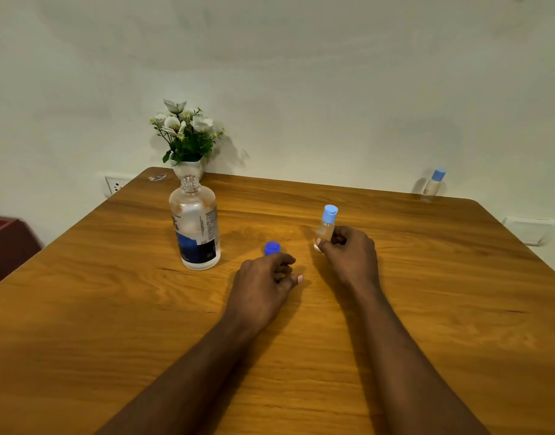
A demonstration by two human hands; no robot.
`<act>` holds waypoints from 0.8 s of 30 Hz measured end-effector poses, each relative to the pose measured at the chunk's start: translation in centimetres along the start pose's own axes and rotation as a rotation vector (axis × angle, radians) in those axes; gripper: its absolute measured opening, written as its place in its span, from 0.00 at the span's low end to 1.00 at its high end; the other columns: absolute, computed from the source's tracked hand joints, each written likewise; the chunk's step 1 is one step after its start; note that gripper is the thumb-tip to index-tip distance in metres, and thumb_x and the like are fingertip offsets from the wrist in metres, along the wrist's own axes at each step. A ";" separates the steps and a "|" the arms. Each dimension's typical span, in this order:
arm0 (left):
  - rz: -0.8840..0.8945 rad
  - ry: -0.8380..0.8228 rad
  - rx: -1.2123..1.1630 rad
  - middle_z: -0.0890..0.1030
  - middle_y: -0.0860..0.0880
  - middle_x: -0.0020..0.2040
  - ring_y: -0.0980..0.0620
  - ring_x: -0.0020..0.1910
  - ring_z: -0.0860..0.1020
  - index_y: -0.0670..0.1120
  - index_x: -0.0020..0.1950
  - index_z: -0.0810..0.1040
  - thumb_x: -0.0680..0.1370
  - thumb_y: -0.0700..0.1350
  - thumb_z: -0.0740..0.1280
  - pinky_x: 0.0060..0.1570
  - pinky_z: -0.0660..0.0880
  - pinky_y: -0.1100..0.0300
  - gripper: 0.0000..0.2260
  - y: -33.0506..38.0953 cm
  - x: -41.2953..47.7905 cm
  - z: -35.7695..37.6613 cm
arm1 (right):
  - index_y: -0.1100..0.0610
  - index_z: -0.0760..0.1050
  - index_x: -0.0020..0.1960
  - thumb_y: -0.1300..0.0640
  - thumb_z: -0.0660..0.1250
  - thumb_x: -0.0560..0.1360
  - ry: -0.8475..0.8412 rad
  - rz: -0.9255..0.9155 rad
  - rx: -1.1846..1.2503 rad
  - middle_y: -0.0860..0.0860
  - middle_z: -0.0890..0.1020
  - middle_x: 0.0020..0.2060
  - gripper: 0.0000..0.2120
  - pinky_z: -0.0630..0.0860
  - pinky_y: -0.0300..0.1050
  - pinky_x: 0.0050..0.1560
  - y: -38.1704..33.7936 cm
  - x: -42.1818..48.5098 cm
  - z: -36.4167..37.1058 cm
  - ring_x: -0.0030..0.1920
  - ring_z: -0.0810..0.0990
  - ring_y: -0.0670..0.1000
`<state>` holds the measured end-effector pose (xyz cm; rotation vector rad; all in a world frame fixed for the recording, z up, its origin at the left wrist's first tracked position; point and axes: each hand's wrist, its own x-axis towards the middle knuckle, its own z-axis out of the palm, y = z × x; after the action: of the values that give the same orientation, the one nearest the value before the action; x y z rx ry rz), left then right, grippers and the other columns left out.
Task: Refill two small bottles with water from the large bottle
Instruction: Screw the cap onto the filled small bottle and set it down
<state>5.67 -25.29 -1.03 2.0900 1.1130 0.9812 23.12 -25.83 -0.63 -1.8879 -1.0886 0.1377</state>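
The right hand (348, 255) has its thumb and curled fingers closed around a small clear bottle (326, 229) with a light-blue cap, upright near the tabletop's (113, 309) middle. The left hand (263, 277), loosely curled and holding nothing, rests just beside a blue cap (272, 248). The uncapped large water bottle (195, 227) stands to the left; a second small bottle (433, 185) stands at the far right corner.
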 end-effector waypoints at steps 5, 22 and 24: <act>0.008 -0.002 0.009 0.84 0.52 0.49 0.61 0.45 0.80 0.50 0.58 0.80 0.72 0.48 0.73 0.50 0.77 0.65 0.15 0.0 0.0 0.1 | 0.53 0.81 0.58 0.49 0.73 0.70 -0.022 -0.001 -0.008 0.48 0.85 0.50 0.18 0.80 0.54 0.52 0.0 -0.2 0.0 0.48 0.82 0.47; 0.048 -0.016 0.143 0.83 0.54 0.51 0.62 0.46 0.79 0.52 0.58 0.80 0.76 0.50 0.69 0.48 0.72 0.68 0.12 0.1 -0.7 0.0 | 0.57 0.72 0.69 0.54 0.74 0.71 -0.124 0.024 -0.027 0.52 0.82 0.59 0.28 0.74 0.42 0.53 0.2 -1.3 -1.0 0.57 0.79 0.50; 0.065 -0.028 0.186 0.83 0.55 0.52 0.62 0.47 0.78 0.52 0.59 0.79 0.76 0.50 0.67 0.46 0.70 0.69 0.12 0.3 -0.9 0.1 | 0.57 0.72 0.69 0.54 0.74 0.71 -0.127 0.030 -0.028 0.52 0.81 0.59 0.28 0.73 0.42 0.53 0.3 -1.5 -1.2 0.57 0.79 0.50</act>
<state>5.53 -26.26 -1.16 2.2941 1.1678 0.9058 23.00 -27.80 -0.62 -1.9422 -1.1524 0.2636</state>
